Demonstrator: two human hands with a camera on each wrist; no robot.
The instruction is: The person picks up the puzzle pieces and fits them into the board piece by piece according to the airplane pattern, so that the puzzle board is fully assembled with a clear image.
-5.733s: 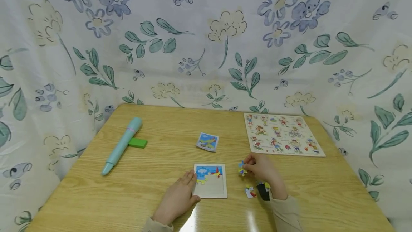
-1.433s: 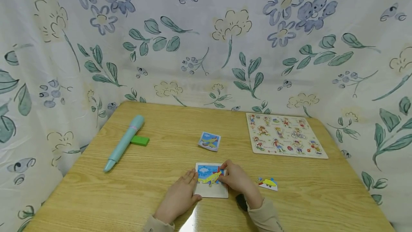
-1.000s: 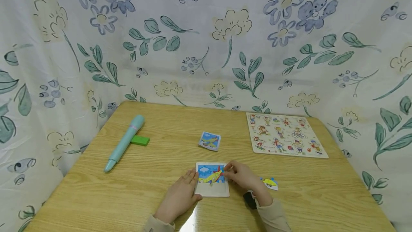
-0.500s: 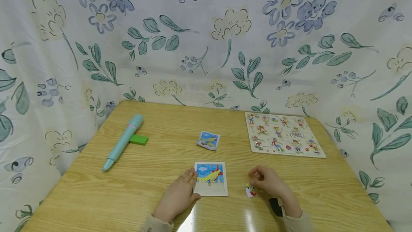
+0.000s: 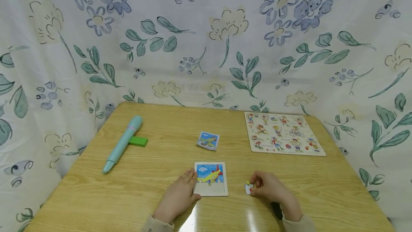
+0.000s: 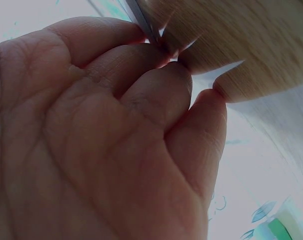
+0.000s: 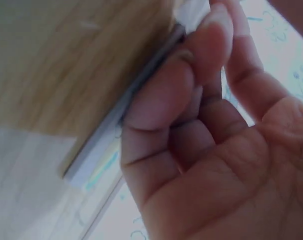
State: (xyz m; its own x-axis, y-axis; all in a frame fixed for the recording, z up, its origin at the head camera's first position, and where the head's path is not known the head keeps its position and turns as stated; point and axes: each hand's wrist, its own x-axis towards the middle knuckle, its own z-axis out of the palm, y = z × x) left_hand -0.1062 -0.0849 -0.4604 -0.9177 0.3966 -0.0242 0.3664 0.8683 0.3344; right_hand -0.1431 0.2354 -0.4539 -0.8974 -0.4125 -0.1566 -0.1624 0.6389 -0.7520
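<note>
My right hand (image 5: pixel 268 187) pinches a small puzzle piece (image 5: pixel 248 188), white with touches of yellow and red, between thumb and fingertips; I cannot tell whether it touches the table (image 5: pixel 167 124). My left hand (image 5: pixel 178 197) rests with fingers extended along the left edge of a pale puzzle tray (image 5: pixel 210 190), between my hands. Joined pieces (image 5: pixel 208 174) fill its upper part, showing a yellow airplane with a red tail on blue; the lower part is plain. Beyond the tray lies a small airplane card (image 5: pixel 208 141). Farther right is a board of cartoon figures (image 5: pixel 284 134); left, a teal stick (image 5: pixel 121 146) beside a green block (image 5: pixel 139 141). Floral cloth (image 5: pixel 193 6) hangs behind.
</note>
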